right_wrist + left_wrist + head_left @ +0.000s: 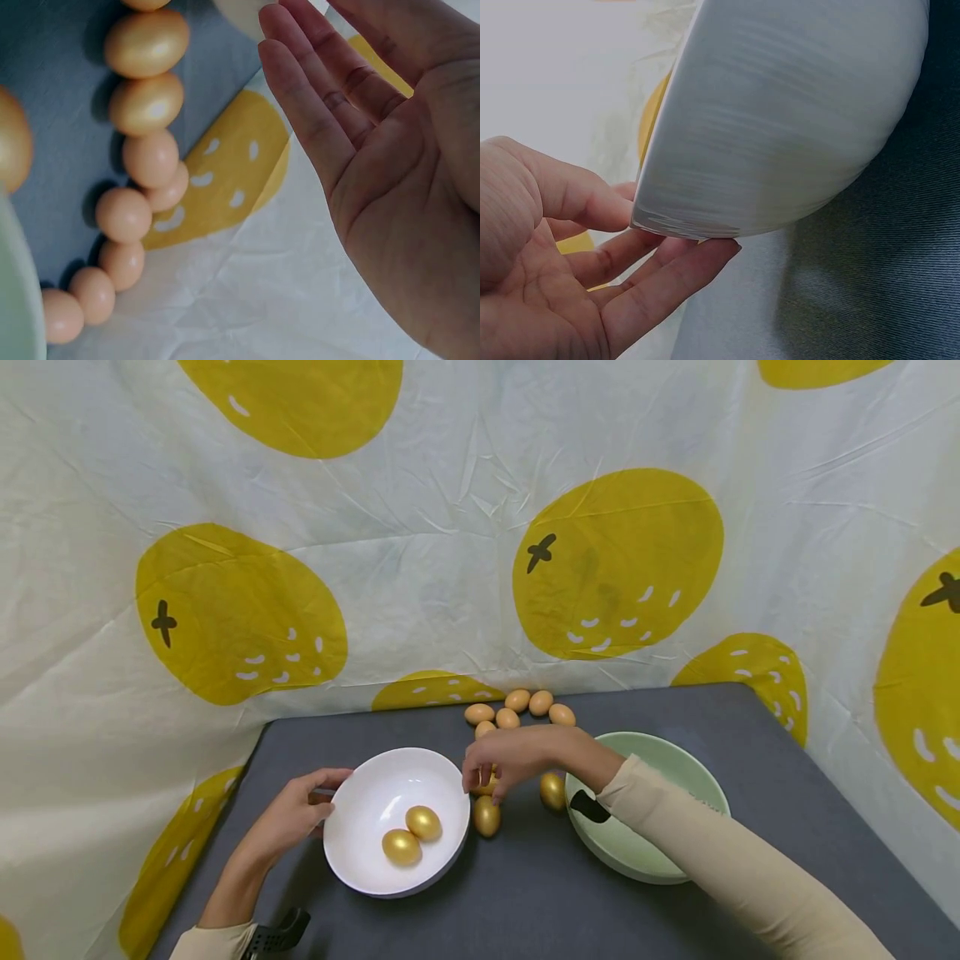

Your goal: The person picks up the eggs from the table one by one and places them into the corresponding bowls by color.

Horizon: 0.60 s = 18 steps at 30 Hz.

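Note:
The white bowl (367, 860) stands on the left of the table with two gold eggs (402, 847) inside. At its left rim my left hand (296, 810) grips it, thumb at the edge and fingers against the outer wall (780, 135). My right hand (517, 756) hovers over the gold eggs beside the bowl, fingers relaxed and pointing down, holding nothing. Below its fingertips lies a gold egg (487, 817); another behind is partly covered by the hand. In the right wrist view, gold eggs (147, 43) line up with brown eggs (124, 215).
A pale green bowl (637, 852) stands on the right, beneath my right forearm. Next to it lies a gold egg (552, 792). Several brown eggs (517, 701) cluster at the back of the dark table (525, 910), before a fruit-patterned cloth (442, 585).

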{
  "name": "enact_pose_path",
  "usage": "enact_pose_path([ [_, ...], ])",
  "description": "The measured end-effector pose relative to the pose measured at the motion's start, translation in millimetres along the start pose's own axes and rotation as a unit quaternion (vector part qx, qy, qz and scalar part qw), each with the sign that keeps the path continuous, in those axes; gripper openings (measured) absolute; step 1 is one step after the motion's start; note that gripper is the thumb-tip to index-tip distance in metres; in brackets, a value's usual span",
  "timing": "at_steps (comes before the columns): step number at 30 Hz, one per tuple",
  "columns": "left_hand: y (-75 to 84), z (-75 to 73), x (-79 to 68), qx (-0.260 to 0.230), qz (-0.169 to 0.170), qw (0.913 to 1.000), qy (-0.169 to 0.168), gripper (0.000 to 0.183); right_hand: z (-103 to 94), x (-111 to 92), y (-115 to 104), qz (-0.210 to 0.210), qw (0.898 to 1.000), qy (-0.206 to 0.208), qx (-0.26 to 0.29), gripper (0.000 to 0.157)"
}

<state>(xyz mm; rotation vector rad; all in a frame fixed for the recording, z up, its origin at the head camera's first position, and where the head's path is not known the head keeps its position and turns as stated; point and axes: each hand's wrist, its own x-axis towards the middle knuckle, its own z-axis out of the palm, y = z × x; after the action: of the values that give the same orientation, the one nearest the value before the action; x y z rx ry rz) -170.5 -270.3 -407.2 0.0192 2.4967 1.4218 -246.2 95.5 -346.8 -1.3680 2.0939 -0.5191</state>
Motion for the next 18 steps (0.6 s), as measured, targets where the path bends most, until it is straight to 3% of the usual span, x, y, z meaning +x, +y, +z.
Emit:
enact_pose_path([
  [6, 1.5, -0.2, -1.2, -0.005, -0.001, 1.0000, 0.000, 0.051, -1.7, -10.2, 11.4, 0.041, 0.999, -0.011, 0.008, 0.039],
  [18, 3.3, -1.5, -1.1, -0.004, -0.005, 1.0000, -0.001, 0.050, -0.4, -26.2, 36.5, 0.117, 0.992, -0.030, -0.029, 0.041],
])
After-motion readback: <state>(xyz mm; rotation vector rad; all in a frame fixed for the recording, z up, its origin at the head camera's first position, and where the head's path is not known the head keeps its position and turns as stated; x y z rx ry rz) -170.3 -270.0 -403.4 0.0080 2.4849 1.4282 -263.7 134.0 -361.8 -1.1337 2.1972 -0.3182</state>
